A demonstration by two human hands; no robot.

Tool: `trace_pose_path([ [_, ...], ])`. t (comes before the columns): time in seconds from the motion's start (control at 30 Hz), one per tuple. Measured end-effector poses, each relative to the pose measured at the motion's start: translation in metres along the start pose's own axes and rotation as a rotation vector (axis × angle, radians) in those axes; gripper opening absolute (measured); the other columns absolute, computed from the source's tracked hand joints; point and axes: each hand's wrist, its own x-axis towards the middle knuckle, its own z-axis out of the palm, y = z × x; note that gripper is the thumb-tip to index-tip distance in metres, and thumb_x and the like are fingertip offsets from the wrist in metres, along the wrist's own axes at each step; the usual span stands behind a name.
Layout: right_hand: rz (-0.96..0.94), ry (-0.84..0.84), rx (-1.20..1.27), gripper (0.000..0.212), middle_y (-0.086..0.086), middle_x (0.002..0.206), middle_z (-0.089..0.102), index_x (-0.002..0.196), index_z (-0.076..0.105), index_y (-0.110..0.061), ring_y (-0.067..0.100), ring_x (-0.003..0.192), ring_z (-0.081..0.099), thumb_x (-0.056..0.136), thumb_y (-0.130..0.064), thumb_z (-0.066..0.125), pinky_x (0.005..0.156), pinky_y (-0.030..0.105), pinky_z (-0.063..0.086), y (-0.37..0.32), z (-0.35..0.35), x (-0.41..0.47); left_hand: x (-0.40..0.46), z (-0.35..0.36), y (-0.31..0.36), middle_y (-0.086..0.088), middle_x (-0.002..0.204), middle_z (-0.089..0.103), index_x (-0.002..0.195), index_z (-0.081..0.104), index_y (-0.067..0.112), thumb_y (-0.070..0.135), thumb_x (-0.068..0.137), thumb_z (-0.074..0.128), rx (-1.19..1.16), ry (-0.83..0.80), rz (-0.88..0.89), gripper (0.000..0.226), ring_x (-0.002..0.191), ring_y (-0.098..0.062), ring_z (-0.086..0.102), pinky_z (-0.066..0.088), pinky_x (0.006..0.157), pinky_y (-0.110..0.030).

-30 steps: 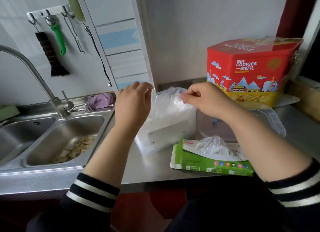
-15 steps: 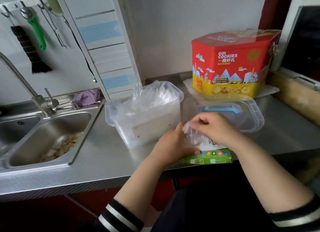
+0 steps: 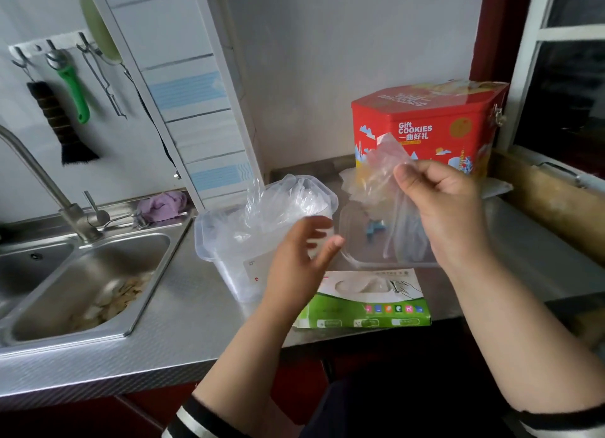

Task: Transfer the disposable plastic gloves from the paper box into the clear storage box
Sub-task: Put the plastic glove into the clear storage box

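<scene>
Since lifted off paper box [image 3: 363,300] — right hand [image 3: 445,202] grips gloves [image 3: 376,175]

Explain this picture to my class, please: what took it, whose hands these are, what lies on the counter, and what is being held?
There is no machine here. A person wears a wide-angle camera on the head, so you look forward and down at their own two bare hands.

The right hand is raised, its fingers pinching thin disposable plastic gloves. The left hand is open and holds nothing.

On the steel counter stand a clear storage box, already stuffed with gloves, and its clear lid beside it. Nearer lies the green and white paper box that the gloves come from. Behind stands a red cookie tin. At left is a sink.
</scene>
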Motion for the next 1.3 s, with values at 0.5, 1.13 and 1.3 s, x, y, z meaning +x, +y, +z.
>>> trace_pose_path([
  [0.5,0.353,-0.331,0.172,0.058,0.008,0.072,0.057,0.072,0.066,-0.015,0.021,0.07,0.053,0.051,-0.067,0.081,0.067,0.032,0.044,0.013,0.011,-0.007,0.071,-0.037,0.081,-0.002,0.077,0.063,0.105,0.068,0.012,0.012,0.086,0.072,0.03,-0.239,0.009,0.019,0.05,-0.001,0.051,0.048,0.055,-0.018],
  [1.13,0.153,-0.424,-0.375,0.037,-0.008,0.074,0.054,0.114,0.057,-0.024,0.003,0.065,0.05,0.083,-0.014,0.074,0.067,0.021,0.04,0.007,0.051,0.067,0.097,-0.099,0.058,0.008,0.106,0.07,0.087,0.049,0.025,0.002,0.093,0.057,0.309,-0.433,0.112,0.025,0.048,-0.008,0.053,0.049,0.049,-0.023],
  [1.3,-0.448,-0.19,-0.96,0.02,0.01,0.111,0.058,0.107,0.065,-0.014,0.031,0.104,0.053,0.087,-0.016,0.064,0.085,0.039,0.041,0.019,0.096,0.083,0.102,-0.106,0.019,0.021,0.089,0.066,0.102,0.072,0.029,-0.008,0.089,0.038,0.407,-0.158,-0.074,0.051,0.046,-0.006,0.051,0.046,0.048,-0.015],
])
